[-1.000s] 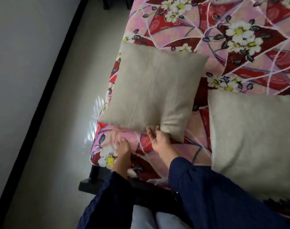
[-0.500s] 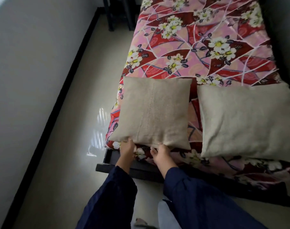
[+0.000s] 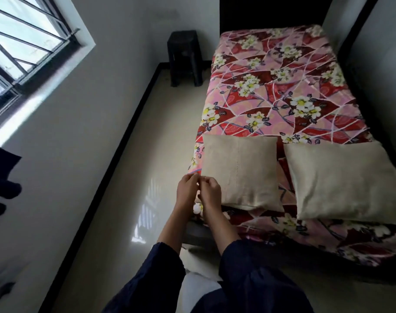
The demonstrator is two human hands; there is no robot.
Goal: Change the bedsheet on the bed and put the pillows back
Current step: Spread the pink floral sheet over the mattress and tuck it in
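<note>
Lowest in my feed, two dark blue sleeves [image 3: 249, 274] rise from the bottom edge, with bare forearms running up toward the centre. There the left hand [image 3: 187, 190] and the right hand [image 3: 211, 193] meet with their fingertips touching each other. The fingers of both are loosely curled, and I can make out nothing held in either. They hang over the near left corner of the bed, just beside the small pillow [image 3: 240, 170]; whether the right hand brushes its edge I cannot tell.

That beige pillow lies flat on the floral bedsheet [image 3: 271, 98], and a larger beige pillow [image 3: 346, 184] lies to its right, close but apart. The sheet, pink and red with white flowers, covers the mattress up to the top of the frame and drapes over the near end. The pale glossy floor [image 3: 152, 141] runs along the left of the bed. A black stool [image 3: 184, 57] stands at top centre, and a barred window [image 3: 23, 41] fills the upper left.
</note>
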